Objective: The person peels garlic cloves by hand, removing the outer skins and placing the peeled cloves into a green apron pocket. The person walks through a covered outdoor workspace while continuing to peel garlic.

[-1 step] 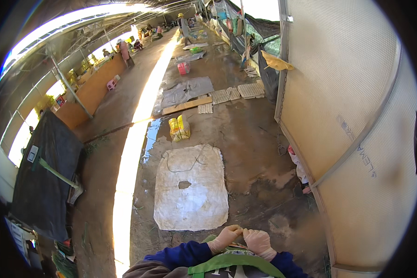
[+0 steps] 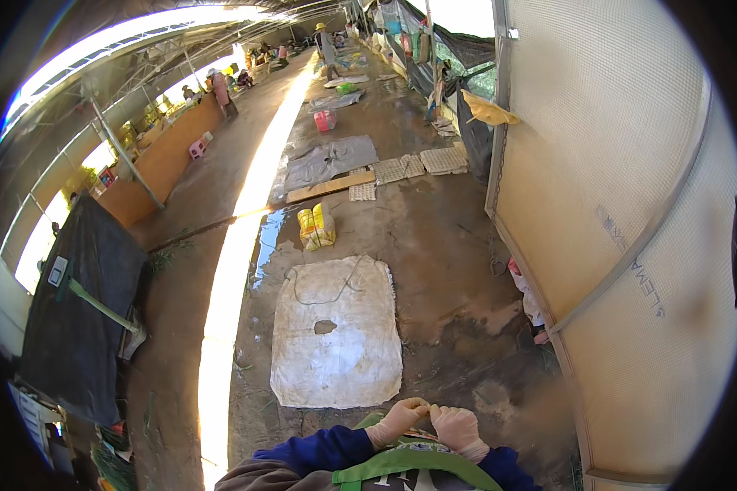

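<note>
My left hand (image 2: pixel 400 419) and my right hand (image 2: pixel 458 429), both in pale thin gloves, meet in front of my body at the lower edge. Their fingers are closed in a pinch and touch at the tips. What they pinch, if anything, is too small to make out. A green apron (image 2: pixel 413 463) over my clothes lies just below them. Beyond my hands, a white woven sack (image 2: pixel 336 360) with a hole in its middle is spread flat on the wet ground. A thin cord (image 2: pixel 319 303) curls over its far end.
A yellow wrapped bundle (image 2: pixel 316 227) stands past the sack. Farther off lie a plank (image 2: pixel 331 186), egg trays (image 2: pixel 401 168), a grey sheet (image 2: pixel 332 159) and a red bundle (image 2: pixel 325 120). A translucent panel (image 2: pixel 598 245) walls the right; a black-covered stack (image 2: pixel 82 311) stands left. People are in the distance.
</note>
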Demonstrator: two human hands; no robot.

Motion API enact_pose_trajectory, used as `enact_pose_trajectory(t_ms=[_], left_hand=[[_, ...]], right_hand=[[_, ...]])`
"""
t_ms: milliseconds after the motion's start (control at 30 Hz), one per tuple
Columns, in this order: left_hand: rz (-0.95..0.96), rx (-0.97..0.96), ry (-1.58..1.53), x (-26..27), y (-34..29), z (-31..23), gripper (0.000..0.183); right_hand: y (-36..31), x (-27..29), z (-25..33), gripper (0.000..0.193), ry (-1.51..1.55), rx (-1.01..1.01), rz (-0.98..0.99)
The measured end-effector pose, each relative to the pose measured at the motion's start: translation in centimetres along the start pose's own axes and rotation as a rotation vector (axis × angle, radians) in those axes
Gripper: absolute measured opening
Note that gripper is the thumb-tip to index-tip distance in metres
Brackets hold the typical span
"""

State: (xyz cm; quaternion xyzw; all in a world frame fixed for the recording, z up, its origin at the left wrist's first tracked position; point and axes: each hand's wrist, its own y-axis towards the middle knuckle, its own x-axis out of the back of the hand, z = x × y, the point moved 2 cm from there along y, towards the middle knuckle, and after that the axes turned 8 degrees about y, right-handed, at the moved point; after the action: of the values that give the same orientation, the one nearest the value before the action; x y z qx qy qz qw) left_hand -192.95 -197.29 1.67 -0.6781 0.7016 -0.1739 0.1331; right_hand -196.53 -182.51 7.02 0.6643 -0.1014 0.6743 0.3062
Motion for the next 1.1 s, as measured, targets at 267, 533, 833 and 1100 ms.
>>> enact_pose_trajectory(t_ms=[267, 533, 833, 1100], left_hand=[[0.204, 0.205, -0.059, 0.2, 7.5, -3.9, 0.022], [0.112, 0.008, 0.274, 3.5, 21.4, -6.0, 0.024], [0.116, 0.142, -0.12, 13.7, 33.1, -10.5, 0.024], [-0.145, 0.15, 0.012, 19.7, 37.5, -12.8, 0.025]], right_hand=[[2.7, -1.6, -7.0, 0.008, -0.1, -0.033, -0.002], [12.4, -6.1, -15.0, 0.009, -0.225, -0.051, 0.148], [29.3, -8.2, -22.5, 0.01, -0.146, 0.036, 0.187], [39.1, -11.3, -24.6, 0.011, -0.124, 0.227, 0.214]])
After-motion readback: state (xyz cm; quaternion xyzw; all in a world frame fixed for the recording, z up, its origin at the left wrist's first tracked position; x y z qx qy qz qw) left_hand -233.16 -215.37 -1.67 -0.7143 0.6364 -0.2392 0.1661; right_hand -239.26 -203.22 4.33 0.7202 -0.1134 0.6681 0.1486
